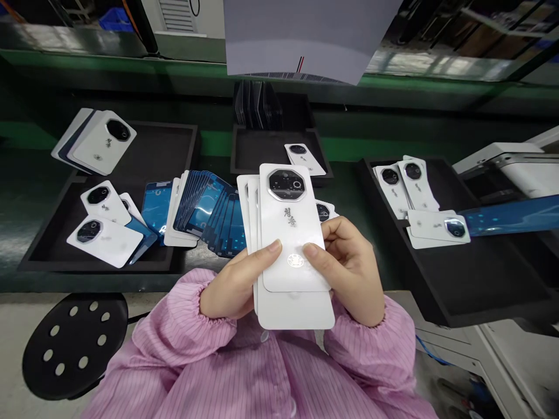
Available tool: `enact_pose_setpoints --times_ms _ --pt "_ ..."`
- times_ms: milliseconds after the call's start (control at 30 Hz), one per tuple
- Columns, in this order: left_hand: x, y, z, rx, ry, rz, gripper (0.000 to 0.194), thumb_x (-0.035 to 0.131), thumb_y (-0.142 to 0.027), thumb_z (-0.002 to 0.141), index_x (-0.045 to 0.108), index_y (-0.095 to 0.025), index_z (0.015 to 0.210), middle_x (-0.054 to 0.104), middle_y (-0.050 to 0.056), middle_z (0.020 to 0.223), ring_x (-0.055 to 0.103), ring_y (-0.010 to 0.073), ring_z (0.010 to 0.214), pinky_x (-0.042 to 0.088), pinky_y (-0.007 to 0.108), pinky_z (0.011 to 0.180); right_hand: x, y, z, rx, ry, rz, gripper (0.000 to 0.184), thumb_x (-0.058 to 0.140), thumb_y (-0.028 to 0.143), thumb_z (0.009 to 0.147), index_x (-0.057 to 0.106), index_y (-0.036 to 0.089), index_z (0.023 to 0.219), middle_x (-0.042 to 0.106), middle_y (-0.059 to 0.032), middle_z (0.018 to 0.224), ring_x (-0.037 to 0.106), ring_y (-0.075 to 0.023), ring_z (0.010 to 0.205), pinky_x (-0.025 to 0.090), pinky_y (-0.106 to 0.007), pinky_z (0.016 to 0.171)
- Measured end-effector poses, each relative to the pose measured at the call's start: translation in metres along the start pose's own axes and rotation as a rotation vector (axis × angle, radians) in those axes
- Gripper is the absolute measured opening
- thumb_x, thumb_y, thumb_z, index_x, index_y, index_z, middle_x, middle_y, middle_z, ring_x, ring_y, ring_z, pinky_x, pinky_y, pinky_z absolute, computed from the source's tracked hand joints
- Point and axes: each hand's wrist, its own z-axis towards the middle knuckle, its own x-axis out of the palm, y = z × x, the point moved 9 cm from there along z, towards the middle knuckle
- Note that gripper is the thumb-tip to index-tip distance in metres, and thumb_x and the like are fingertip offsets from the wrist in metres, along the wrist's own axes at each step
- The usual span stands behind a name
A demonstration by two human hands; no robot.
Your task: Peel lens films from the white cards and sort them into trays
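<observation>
Several white phone back covers [288, 244] are fanned in a stack in front of my chest. The front cover has a black octagonal camera area at its top, dark characters in the middle and a round silver emblem lower down. My left hand [238, 276] grips the stack from the left, its thumb flat on the front cover. From the right, my right hand [349, 267] grips it too, thumb beside the emblem and fingers behind. Just past the stack, another white cover [323, 212] shows partly. To the left lies a fanned row of blue-filmed panels [209, 203].
A left black tray [152, 145] bears white covers [105, 241]. More covers [406, 186] lie in the right tray [484, 285], beside a long blue strip [515, 215]. Dark panels [257, 105] stand in the back tray [271, 142]. A paper sheet [301, 35] hangs above; a black stool [74, 346] stands lower left.
</observation>
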Motion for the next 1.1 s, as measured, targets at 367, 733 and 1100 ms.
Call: enact_pose_setpoints --times_ms 367,733,1100 --pt "-0.013 -0.001 0.01 -0.069 -0.019 0.054 0.042 0.052 -0.026 0.08 0.058 -0.004 0.116 0.072 0.017 0.091 0.066 0.033 0.092 0.051 0.043 0.08 -0.088 -0.111 0.018 0.319 -0.265 -1.004 0.054 0.055 0.061 0.072 0.054 0.014 0.099 0.06 -0.0126 0.09 0.057 -0.0274 0.079 0.04 -0.035 0.062" --pt "-0.015 -0.004 0.015 -0.021 -0.011 0.031 0.038 0.051 -0.025 0.08 0.063 -0.005 0.11 0.072 0.016 0.094 0.064 0.0326 0.098 0.05 0.042 0.084 -0.117 -0.154 0.024 0.442 -0.197 -0.731 0.039 0.068 0.051 0.059 0.052 0.018 0.071 0.054 -0.0002 0.058 0.052 -0.0173 0.056 0.036 -0.028 0.049" --pt "-0.022 -0.003 0.02 0.009 -0.04 0.017 0.048 0.052 -0.019 0.082 0.048 -0.008 0.129 0.073 0.013 0.095 0.067 0.0295 0.092 0.051 0.04 0.083 -0.082 -0.016 -0.004 -0.053 -0.476 0.286 0.02 0.066 0.033 0.07 0.058 0.022 0.084 0.063 -0.0014 0.074 0.058 -0.0128 0.052 0.043 -0.022 0.038"
